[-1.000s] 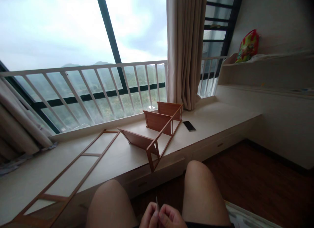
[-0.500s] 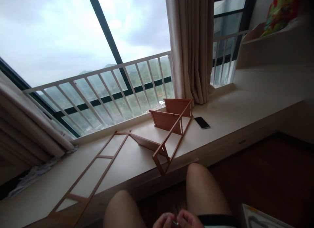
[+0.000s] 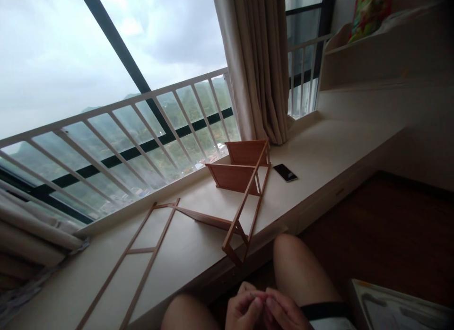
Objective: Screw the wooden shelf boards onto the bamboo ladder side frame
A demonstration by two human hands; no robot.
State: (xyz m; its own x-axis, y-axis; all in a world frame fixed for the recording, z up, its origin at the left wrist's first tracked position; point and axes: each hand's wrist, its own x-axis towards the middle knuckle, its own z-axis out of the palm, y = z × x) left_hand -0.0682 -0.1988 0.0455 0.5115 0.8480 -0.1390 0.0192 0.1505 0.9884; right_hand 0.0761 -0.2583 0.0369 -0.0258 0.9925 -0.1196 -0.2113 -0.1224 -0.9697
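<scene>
My left hand (image 3: 244, 306) and my right hand (image 3: 282, 308) meet between my knees at the bottom of the view. Their fingertips pinch together on something small that I cannot make out. Just beyond them lies a brown wooden shelf frame (image 3: 241, 212) on its side, with board shelves (image 3: 234, 178) standing up from it and its near end jutting past the ledge's edge. To the left a flat ladder-like wooden frame (image 3: 142, 250) rests on the ledge, its top close to one of the boards.
A white window ledge (image 3: 329, 155) carries the wooden parts and a dark phone (image 3: 285, 172). Behind it are a white railing (image 3: 142, 99) and beige curtains (image 3: 253, 70). A pale flat box-like thing (image 3: 393, 306) is at lower right, beside my thigh.
My view has turned a little to the right. Both hands have risen further into view, still joined at the fingertips. The wooden frames and the phone stay where they were on the ledge.
</scene>
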